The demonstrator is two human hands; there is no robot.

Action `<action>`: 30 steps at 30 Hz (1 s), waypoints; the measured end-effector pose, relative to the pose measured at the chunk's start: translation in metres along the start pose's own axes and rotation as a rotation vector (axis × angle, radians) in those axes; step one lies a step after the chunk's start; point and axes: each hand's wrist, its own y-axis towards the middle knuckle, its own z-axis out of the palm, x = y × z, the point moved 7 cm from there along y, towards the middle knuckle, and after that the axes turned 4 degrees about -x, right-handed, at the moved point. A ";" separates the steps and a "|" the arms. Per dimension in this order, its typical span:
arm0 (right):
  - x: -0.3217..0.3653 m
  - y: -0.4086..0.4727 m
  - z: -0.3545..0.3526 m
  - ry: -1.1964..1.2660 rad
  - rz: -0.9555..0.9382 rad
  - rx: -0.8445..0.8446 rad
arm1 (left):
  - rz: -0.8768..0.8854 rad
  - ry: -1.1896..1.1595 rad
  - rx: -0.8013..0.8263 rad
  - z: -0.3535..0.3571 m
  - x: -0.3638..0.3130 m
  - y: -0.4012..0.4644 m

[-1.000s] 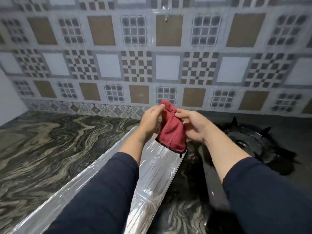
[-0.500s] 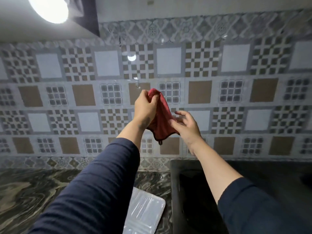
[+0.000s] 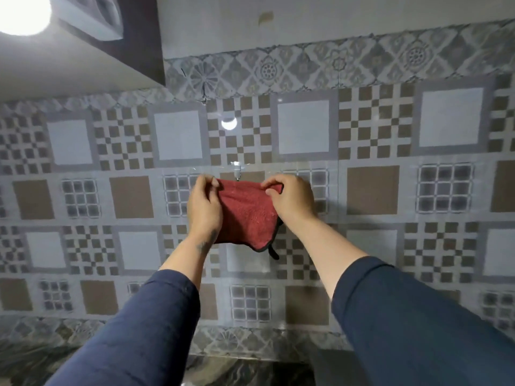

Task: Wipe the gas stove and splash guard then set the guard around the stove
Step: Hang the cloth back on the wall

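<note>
Both hands raised at tiled wall [image 3: 376,190]: left hand [image 3: 204,207] and right hand [image 3: 291,199] each pinch a top corner of red cloth [image 3: 246,215], just below clear wall hook [image 3: 236,169]. Risk: cloth misses hook, drops to worktop [image 3: 250,371]. Stove, guard out of view.

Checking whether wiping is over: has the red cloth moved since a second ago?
Yes. The red cloth went up from over the counter to just under the wall hook.

Both hands [image 3: 204,207] raised red cloth [image 3: 245,215] to wall hook [image 3: 236,169].
</note>
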 end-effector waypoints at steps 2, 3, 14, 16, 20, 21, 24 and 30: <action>-0.001 0.024 0.014 -0.027 -0.030 -0.056 | 0.036 0.015 0.009 0.008 0.008 0.021; -0.001 0.035 0.022 -0.027 -0.035 -0.076 | 0.029 0.007 0.014 0.012 0.013 0.032; -0.040 0.067 0.081 -0.154 -0.091 -0.198 | 0.069 0.070 0.012 0.048 0.079 0.069; -0.054 0.054 0.088 -0.146 -0.044 -0.181 | 0.032 0.062 0.015 0.046 0.089 0.056; -0.061 0.039 0.087 -0.125 0.032 -0.151 | -0.026 0.072 0.018 0.040 0.088 0.042; -0.057 0.040 0.083 -0.114 0.037 -0.143 | -0.031 0.079 0.024 0.038 0.083 0.043; -0.035 0.044 0.068 -0.027 0.004 -0.165 | -0.005 0.061 0.023 0.029 0.063 0.047; 0.007 0.076 0.056 -0.050 -0.148 -0.223 | 0.132 0.000 -0.094 0.021 0.028 0.077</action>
